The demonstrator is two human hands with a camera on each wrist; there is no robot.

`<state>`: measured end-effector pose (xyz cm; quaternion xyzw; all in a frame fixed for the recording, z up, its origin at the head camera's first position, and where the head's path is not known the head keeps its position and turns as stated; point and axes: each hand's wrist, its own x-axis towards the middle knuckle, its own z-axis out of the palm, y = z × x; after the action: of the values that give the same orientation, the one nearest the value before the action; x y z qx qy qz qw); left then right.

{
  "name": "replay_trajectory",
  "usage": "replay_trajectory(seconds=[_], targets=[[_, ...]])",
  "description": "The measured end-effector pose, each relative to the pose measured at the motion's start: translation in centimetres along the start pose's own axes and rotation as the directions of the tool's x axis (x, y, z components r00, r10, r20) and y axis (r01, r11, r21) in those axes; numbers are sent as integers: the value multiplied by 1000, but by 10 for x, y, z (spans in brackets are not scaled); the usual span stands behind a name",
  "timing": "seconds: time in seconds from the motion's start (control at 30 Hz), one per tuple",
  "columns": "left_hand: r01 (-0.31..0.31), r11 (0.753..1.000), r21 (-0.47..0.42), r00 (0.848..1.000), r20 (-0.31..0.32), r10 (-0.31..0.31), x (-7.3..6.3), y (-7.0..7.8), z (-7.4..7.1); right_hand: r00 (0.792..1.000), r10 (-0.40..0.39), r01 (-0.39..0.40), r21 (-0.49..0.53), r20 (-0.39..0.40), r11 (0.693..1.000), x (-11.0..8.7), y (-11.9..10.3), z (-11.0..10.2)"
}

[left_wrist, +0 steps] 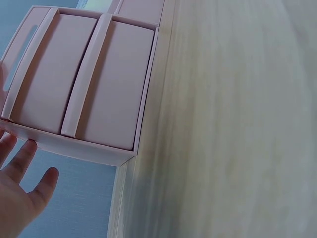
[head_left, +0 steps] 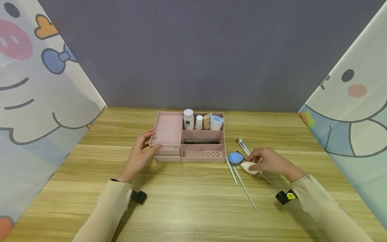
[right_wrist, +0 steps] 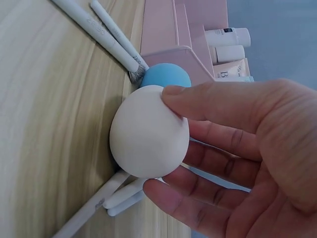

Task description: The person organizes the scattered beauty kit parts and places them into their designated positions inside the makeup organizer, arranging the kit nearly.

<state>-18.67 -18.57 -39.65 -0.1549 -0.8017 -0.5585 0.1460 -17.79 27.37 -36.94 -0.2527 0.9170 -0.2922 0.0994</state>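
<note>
My left hand (head_left: 138, 155) rests at the left side of a pink makeup organizer (head_left: 167, 130), its fingers fairly straight against the edge. Two drawer fronts (left_wrist: 116, 82) of the organizer fill much of the left wrist view. To the right of the organizer, my right hand (head_left: 269, 162) pinches a white makeup sponge (right_wrist: 146, 134), thumb on one side and fingers on the other. A blue makeup sponge (head_left: 235, 158) lies just beside the white one. Several makeup brushes (head_left: 245, 188) are spread on the table around both sponges, some partly hidden by the right hand.
In the organizer's back section stand a white bottle (head_left: 188, 120), a smaller white-capped bottle (head_left: 199, 122), a beige tube (head_left: 207, 121) and a light blue tube (head_left: 216, 122). A dark pencil-like item (head_left: 202, 142) lies in the middle section. A grey wall (head_left: 193, 60) rises behind the wooden table (head_left: 187, 201).
</note>
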Motion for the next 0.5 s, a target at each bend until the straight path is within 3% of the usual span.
replay_trajectory(seconds=[0.2, 0.5], targets=[[4, 1000, 4, 1000, 0, -4, 0, 0, 0, 998, -39, 39, -18, -43, 999, 1, -1, -2], [9, 1000, -1, 1000, 3, -9, 0, 0, 0, 996, -30, 30, 5, -88, 1000, 5, -14, -10]])
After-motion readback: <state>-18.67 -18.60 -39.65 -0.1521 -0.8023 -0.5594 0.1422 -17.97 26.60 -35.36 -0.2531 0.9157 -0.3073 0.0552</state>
